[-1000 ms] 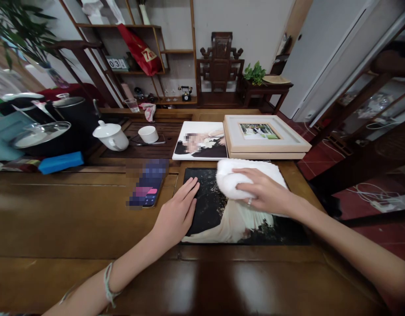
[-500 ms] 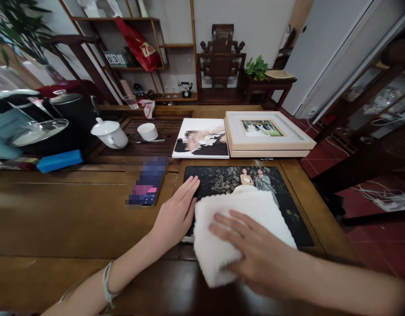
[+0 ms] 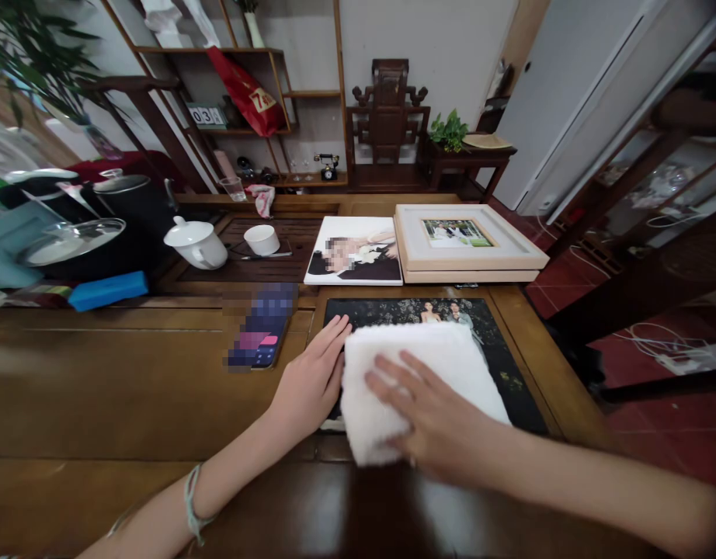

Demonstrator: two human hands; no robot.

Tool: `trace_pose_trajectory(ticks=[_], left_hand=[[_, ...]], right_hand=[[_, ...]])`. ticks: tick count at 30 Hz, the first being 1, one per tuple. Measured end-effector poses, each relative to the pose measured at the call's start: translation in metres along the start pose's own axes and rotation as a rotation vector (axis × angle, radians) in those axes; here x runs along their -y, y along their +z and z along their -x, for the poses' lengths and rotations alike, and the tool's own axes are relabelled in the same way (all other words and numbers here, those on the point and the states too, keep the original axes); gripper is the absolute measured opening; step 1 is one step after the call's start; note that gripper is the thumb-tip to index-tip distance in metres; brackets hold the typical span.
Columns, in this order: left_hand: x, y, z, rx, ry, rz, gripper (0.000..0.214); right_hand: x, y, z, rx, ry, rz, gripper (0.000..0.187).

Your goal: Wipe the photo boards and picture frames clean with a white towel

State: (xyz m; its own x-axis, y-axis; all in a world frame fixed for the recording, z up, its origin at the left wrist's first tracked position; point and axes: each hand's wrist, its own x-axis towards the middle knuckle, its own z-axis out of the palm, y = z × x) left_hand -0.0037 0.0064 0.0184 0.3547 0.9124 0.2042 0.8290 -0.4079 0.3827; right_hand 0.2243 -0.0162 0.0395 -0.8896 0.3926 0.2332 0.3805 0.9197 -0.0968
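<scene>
A dark photo print of a couple lies flat on the wooden table in front of me. My right hand presses flat, fingers spread, on a white fluffy cloth that covers the print's near left part. My left hand lies flat with fingers stretched on the print's left edge, touching the cloth's side.
A phone lies left of the print. Behind it are a second photo print and stacked framed pictures. A tea tray holds a white teapot and cup. Pots and a blue box crowd the far left.
The right hand swept the cloth from the print's far edge toward me, then pushed it slightly away again. The left hand stayed on the left edge.
</scene>
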Motion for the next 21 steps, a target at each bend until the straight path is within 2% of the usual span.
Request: trace_pose_trajectory(ticks=[3, 5, 6, 9, 12, 14, 17, 20, 21], left_hand=[[0.0, 0.0, 0.0, 0.008, -0.011, 0.001, 0.046], [0.0, 0.0, 0.0, 0.012, -0.008, -0.002, 0.046], [0.0, 0.0, 0.0, 0.011, -0.003, -0.005, 0.046], [0.0, 0.0, 0.001, -0.005, 0.007, -0.008, 0.045], [0.0, 0.0, 0.001, -0.022, 0.005, -0.004, 0.044], [-0.001, 0.0, 0.001, -0.031, 0.012, -0.002, 0.044], [-0.001, 0.0, 0.001, -0.038, 0.007, 0.0, 0.044], [0.0, 0.0, 0.001, -0.016, 0.001, 0.001, 0.046], [0.0, 0.0, 0.001, -0.004, 0.002, 0.0, 0.046]], right_hand=[[0.026, 0.002, 0.014, -0.069, -0.028, -0.008, 0.02], [0.02, -0.002, 0.014, -0.036, -0.056, -0.066, 0.014], [0.009, -0.006, 0.012, -0.013, -0.055, -0.092, 0.015], [-0.038, -0.013, 0.0, 0.025, 0.034, -0.092, 0.034], [-0.083, -0.014, -0.011, -0.046, 0.137, -0.041, 0.033], [-0.098, -0.012, -0.014, -0.102, 0.181, -0.028, 0.031], [-0.083, -0.008, -0.011, -0.057, 0.123, -0.032, 0.032], [-0.037, -0.003, 0.001, 0.015, -0.011, -0.067, 0.027], [-0.021, -0.001, 0.005, -0.007, -0.068, -0.078, 0.02]])
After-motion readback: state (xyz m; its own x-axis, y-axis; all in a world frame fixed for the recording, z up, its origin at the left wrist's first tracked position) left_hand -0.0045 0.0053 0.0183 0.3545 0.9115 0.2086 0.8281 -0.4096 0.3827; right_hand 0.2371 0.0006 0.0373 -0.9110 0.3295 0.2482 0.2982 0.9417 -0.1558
